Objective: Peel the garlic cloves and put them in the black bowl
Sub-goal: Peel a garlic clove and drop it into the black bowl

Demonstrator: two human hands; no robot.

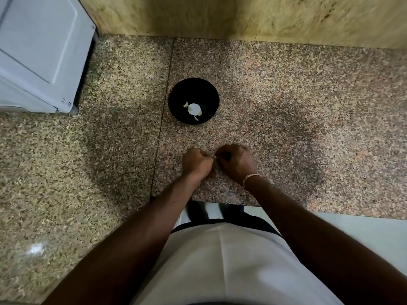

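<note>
The black bowl [193, 101] stands on the speckled granite counter [286, 119], with pale garlic pieces [193, 109] lying in its bottom. Nearer to me, my left hand [196, 162] and my right hand [236, 162] meet with curled fingers above the counter. Between their fingertips they pinch a small garlic clove [214, 158], which is mostly hidden by the fingers. A thin band circles my right wrist.
A white appliance [41, 53] stands at the back left. A yellowish stone wall [242, 16] runs along the back of the counter. A seam [163, 119] crosses the granite left of the bowl. The counter's front edge lies just under my forearms.
</note>
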